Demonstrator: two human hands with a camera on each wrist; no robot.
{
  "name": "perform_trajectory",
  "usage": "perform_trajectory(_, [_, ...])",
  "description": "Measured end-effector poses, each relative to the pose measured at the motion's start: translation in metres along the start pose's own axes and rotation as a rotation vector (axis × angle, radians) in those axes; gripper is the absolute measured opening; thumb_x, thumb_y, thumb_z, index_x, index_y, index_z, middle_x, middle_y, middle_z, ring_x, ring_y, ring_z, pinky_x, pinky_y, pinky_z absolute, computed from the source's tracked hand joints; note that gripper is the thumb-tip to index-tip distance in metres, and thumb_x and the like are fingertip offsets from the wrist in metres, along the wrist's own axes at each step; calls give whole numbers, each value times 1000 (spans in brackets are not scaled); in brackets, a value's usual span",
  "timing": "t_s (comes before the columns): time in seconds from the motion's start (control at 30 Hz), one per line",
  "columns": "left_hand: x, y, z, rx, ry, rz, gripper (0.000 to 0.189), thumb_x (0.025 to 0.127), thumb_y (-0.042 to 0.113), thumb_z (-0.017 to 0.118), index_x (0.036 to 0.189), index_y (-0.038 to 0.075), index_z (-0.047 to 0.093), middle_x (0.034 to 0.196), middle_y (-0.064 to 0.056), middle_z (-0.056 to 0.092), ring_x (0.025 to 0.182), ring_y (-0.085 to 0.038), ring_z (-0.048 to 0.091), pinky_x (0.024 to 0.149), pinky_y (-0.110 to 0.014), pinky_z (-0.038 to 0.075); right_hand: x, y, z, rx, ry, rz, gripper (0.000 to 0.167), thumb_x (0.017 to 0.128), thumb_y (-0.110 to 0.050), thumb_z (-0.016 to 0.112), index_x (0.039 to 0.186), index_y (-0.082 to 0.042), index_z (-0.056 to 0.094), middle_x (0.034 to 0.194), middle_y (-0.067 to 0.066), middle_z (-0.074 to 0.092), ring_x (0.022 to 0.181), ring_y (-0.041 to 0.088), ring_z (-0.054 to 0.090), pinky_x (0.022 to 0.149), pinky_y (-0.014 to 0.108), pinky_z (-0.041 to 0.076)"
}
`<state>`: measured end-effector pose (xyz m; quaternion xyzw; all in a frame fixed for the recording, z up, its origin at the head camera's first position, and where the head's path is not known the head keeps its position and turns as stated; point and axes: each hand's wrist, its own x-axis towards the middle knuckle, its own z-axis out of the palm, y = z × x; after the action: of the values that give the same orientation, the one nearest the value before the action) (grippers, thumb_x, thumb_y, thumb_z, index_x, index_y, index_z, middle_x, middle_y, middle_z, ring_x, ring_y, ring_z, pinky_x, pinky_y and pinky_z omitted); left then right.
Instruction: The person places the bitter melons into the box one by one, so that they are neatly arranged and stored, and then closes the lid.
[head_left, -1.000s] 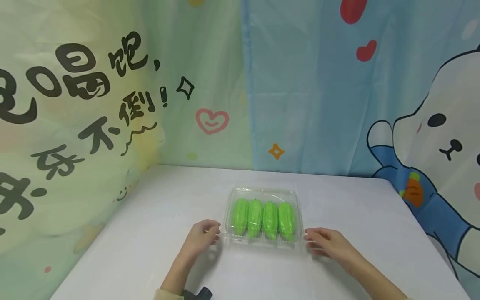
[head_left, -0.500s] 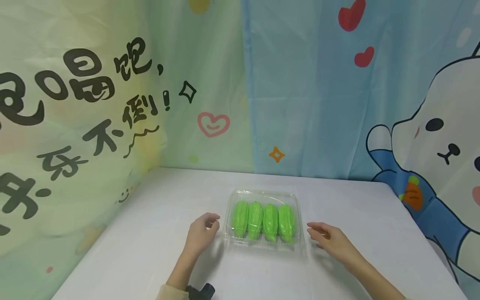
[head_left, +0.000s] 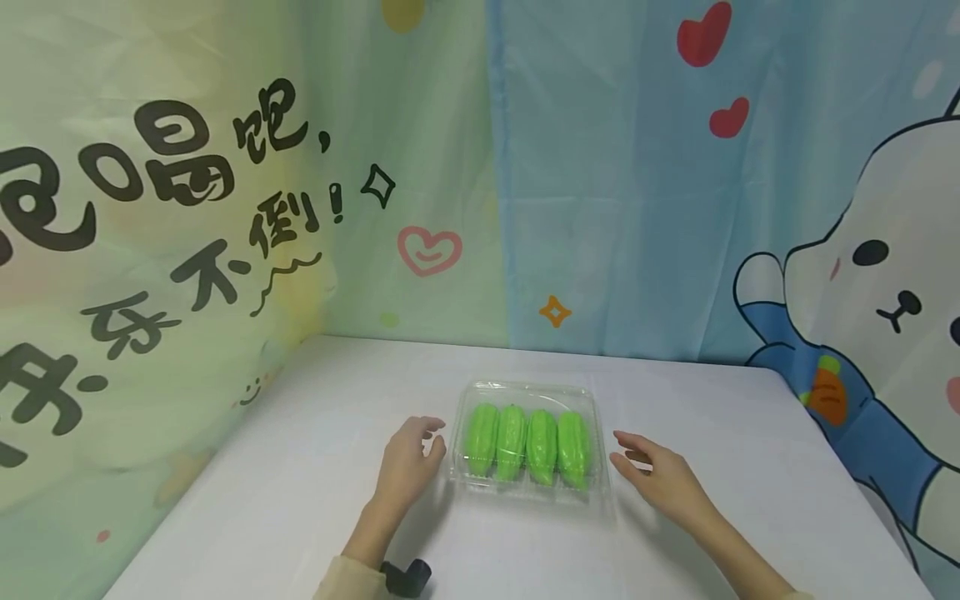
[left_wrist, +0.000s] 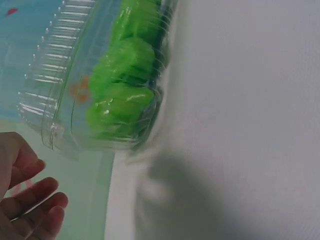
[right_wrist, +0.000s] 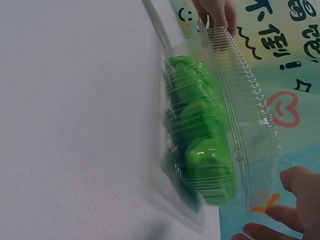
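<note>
A clear plastic clamshell box lies on the white table, its ribbed lid over several bright green, ridged, elongated vegetables set side by side. Just off the box's left side hovers my left hand, fingers loosely bent, holding nothing. On the opposite side my right hand hangs with thumb and fingers spread towards the box, a small gap between. The left wrist view has the left fingers near the box's corner. In the right wrist view, the right fingers stand near the lid's edge.
A white table carries the box. Behind it hangs a printed cloth backdrop with hearts, lettering and a cartoon animal. A black strapped device sits at the left wrist.
Both hands have risen slightly and moved farther forward along the box's sides, their fingers spreading a little. The head view has shifted slightly upwards. The box stays in place.
</note>
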<state>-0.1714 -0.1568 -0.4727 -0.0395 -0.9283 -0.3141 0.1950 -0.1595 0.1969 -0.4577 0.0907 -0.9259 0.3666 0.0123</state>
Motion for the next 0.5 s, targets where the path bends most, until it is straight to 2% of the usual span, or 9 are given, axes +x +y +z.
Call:
perform_trajectory(0.27, [6, 0, -1, 148, -30, 47, 27, 89, 19, 59, 114, 14, 65, 116, -5, 66, 112, -24, 61, 95, -40, 52, 3, 1, 1, -65, 69, -80, 50, 95, -32, 57, 136, -3, 51, 135, 25, 52, 117, 42, 56, 89, 47, 55])
perform_trajectory(0.43, [9, -1, -1, 205, 2, 85, 26, 88, 18, 60, 113, 13, 65, 115, -5, 66, 111, -24, 61, 92, -39, 54, 7, 5, 3, -137, 98, -117, 52, 94, -33, 58, 136, -3, 50, 136, 25, 51, 110, 45, 59, 88, 53, 53])
perform_trajectory(0.5, [12, -2, -1, 226, 15, 102, 26, 88, 18, 60, 113, 13, 65, 116, -6, 66, 111, -24, 61, 92, -38, 54, 9, 7, 4, -164, 116, -130, 52, 94, -32, 58, 136, -3, 50, 137, 25, 50, 114, 45, 56, 92, 56, 49])
